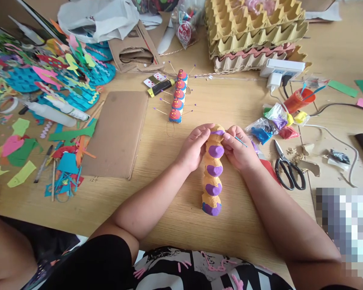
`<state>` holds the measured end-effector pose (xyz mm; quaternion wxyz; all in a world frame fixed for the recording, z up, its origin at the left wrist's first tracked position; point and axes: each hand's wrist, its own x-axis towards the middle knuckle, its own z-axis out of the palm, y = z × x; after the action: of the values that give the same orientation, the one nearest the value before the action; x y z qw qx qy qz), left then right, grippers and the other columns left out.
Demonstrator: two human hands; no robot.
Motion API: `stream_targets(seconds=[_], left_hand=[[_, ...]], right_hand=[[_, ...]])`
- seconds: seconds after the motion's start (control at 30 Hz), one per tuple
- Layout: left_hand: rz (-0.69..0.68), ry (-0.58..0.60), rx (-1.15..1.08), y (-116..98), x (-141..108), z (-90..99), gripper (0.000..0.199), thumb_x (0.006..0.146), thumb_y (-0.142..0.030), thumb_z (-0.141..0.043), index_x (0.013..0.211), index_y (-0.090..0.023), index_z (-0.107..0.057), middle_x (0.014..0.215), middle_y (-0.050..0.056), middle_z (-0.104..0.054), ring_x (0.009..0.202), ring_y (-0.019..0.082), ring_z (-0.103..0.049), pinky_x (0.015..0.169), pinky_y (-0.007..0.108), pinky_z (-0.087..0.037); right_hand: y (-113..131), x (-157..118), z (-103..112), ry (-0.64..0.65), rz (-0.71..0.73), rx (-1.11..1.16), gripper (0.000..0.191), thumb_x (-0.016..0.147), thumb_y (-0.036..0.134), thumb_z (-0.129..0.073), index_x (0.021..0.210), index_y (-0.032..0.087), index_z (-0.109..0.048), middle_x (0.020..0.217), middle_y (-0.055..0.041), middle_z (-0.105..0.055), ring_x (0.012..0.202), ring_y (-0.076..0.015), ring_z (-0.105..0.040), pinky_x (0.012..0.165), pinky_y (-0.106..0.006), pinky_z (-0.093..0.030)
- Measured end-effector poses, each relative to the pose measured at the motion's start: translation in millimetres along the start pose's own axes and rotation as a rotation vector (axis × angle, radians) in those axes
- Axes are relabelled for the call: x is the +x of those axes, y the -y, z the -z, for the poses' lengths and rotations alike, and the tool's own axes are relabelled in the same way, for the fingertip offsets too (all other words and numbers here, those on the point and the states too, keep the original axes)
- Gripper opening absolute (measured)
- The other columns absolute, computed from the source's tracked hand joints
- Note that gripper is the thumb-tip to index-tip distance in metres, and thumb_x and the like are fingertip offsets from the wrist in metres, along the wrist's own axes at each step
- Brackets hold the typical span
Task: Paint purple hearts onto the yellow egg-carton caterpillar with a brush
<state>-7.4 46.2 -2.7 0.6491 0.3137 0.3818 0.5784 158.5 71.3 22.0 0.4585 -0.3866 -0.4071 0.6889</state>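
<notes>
A bumpy strip of egg carton point(213, 160), coated in orange-yellow, lies lengthwise on the table in front of me. Purple clay patches point(214, 170) sit on its humps, with a little blue at the near end. My left hand point(196, 146) is closed round the far end from the left side. At the same end, my right hand point(238, 147) pinches from the right, its thumb by the topmost purple patch. A thin blue stick point(240, 141) pokes out from the right fingers. Beyond the hands stands a finished-looking red and blue caterpillar point(179, 95) with purple-tipped sticks.
Black-handled scissors point(287, 167), clay packets point(263, 131) and an orange cup point(300, 100) lie to the right. Stacked egg trays point(255, 30) and a power strip point(282, 68) are at the back. A cardboard sheet point(116, 133) and paper scraps point(21, 145) are on the left.
</notes>
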Motion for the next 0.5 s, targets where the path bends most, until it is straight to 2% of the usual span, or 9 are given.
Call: stream_targets(seconds=[0.3,0.5], left_hand=[[-0.011,-0.003,-0.011,2.8,1.5,3.9,0.053,0.085,-0.06,-0.101,0.123,-0.03,-0.078,0.126,0.003,-0.087,0.12,0.024,-0.084,0.105,0.04,-0.065],[-0.017,-0.021,0.025,4.8,1.9,5.0,0.049,0.088,-0.058,-0.098,0.124,-0.032,-0.077,0.121,0.002,-0.087,0.116,0.023,-0.084,0.106,0.041,-0.065]], right_hand=[[-1.9,-1.1,-2.6,0.008,-0.006,0.022,0.086,0.06,0.067,-0.111,0.08,0.028,-0.037,0.065,0.0101,-0.032,0.06,-0.0118,-0.023,0.055,-0.029,-0.016],[-2.2,-1.3,-4.3,-0.003,-0.016,0.013,0.086,0.059,0.069,-0.11,0.08,0.028,-0.037,0.066,0.0095,-0.032,0.061,-0.0127,-0.022,0.056,-0.03,-0.016]])
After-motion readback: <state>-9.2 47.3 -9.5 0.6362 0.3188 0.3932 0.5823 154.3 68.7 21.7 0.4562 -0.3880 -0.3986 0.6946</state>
